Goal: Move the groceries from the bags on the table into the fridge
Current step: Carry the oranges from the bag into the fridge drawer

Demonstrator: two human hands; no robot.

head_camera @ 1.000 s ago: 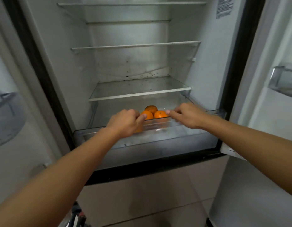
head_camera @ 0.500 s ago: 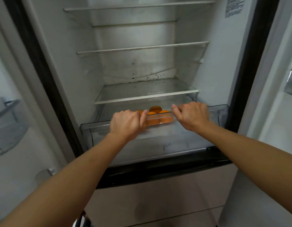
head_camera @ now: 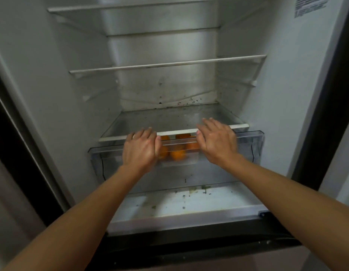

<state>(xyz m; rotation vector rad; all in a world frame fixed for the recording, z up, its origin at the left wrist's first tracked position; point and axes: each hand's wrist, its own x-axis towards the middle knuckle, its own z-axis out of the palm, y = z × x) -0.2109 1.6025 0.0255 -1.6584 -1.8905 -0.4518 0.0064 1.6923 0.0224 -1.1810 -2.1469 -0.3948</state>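
The fridge stands open in front of me. Its clear crisper drawer [head_camera: 250,145] sits almost fully under the lowest glass shelf [head_camera: 169,116]. Several oranges [head_camera: 178,154] show through the drawer's front wall. My left hand [head_camera: 141,149] lies flat against the drawer front at the left, fingers straight and reaching the shelf's white edge. My right hand [head_camera: 216,139] lies against the drawer front at the right, its fingers spread and extended over the shelf edge. Neither hand holds anything.
Two upper shelves, one [head_camera: 165,64] at mid height and another [head_camera: 150,4] above, carry nothing. The fridge floor [head_camera: 189,200] below the drawer is speckled with crumbs. A dark door seal [head_camera: 23,149] runs down the left, and the door edge [head_camera: 330,106] frames the right.
The drawer has slid back into the fridge under the shelf. Both hands went from gripping its front rim to flat, straight fingers against it. The camera has moved closer.
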